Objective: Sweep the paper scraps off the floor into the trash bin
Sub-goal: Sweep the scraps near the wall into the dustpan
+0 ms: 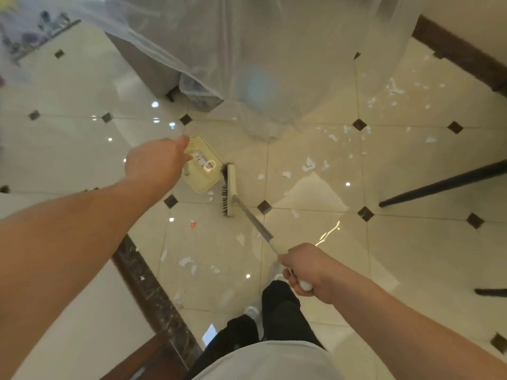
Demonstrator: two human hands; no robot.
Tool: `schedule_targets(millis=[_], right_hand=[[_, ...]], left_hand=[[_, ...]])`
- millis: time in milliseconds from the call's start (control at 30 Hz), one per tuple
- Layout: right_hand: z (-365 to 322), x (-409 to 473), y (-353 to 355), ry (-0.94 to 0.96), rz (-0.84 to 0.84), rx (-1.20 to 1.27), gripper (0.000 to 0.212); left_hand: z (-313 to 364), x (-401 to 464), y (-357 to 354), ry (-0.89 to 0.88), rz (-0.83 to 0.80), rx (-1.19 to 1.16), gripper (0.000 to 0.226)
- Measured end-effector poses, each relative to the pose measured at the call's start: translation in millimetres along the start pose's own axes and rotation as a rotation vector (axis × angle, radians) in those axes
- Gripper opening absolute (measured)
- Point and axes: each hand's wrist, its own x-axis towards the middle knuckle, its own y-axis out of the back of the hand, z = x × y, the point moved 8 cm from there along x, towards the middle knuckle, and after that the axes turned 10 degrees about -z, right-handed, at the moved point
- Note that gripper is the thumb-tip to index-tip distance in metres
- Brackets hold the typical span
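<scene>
Left hand (157, 161) gripping pale yellow plastic dustpan (203, 171), right hand (307, 270) closed round cream broom handle (253, 222); brush head (230, 190) beside dustpan, white paper scraps (308, 163) scattered on glossy tiled floor (411, 165)

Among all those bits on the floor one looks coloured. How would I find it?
Start at the pale broom head with dark bristles beside the cream plastic dustpan in the middle of the glossy tiled floor. Look just below the bristles, toward the dark stone strip. The small red paper scrap lies there alone; every other scrap nearby is white.
</scene>
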Motion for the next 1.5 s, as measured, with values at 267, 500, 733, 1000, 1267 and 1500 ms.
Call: schedule_targets(millis=[267,500,733,1000,1267,1500], right_hand=[[2,6,-86,-0.047,-0.090,0.262,0.013],[10,14,-142,-0.092,-0.133,0.097,0.014],[57,80,-266,-0.181,-0.275,-0.042,0.019],[69,171,-347,-0.286,-0.280,-0.239,0.014],[69,160,-248,-0.349,-0.103,0.045,0.021],[63,79,-168,-0.274,0.071,-0.083,0.023]], left_hand=[[-65,-21,-29,0.154,-0.017,-0.024,0.025],[-123,-61,-53,0.201,0.039,-0.047,0.026],[-170,-127,-88,0.118,0.093,-0.109,0.030],[-204,-182,-136,0.052,0.105,-0.130,0.031],[-207,-190,-155,0.026,0.088,-0.139,0.031],[-210,-185,-120,0.058,0.142,-0.152,0.029]])
